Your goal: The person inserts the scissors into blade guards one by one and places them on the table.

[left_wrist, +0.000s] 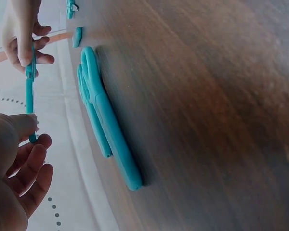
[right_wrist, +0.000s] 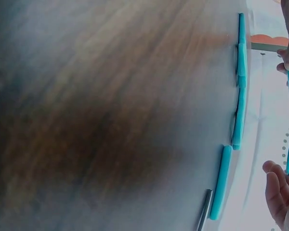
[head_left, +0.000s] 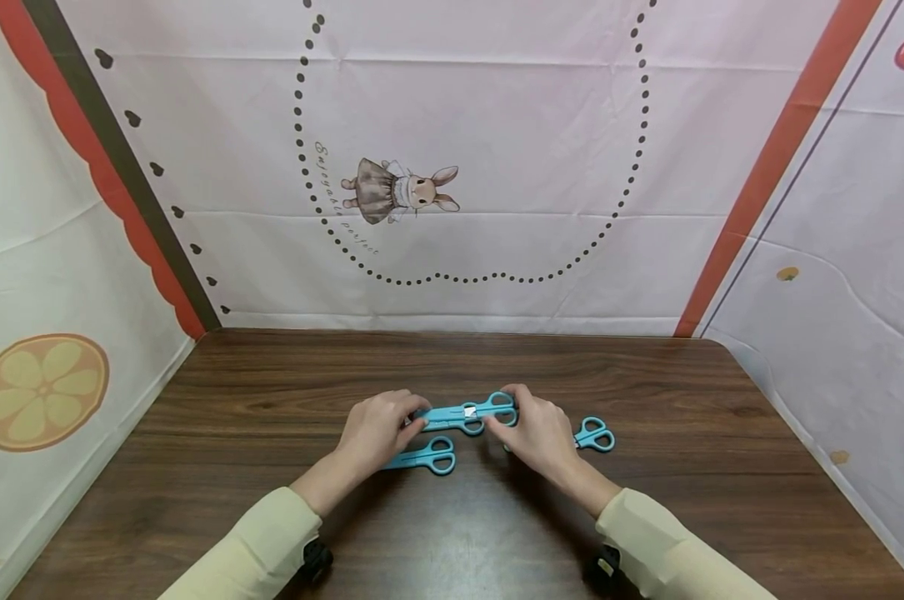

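Left hand (head_left: 377, 429) pinches sheathed tip, right hand (head_left: 537, 433) grips handles of scissors (head_left: 466, 414); sheath apparently loose, blade could nick fingers.

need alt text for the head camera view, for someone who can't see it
Two hands hold one pair of teal scissors just above a dark wooden table: the left hand pinches the blade end, the right hand grips the handles. Two more teal pairs lie on the table, one by each hand.
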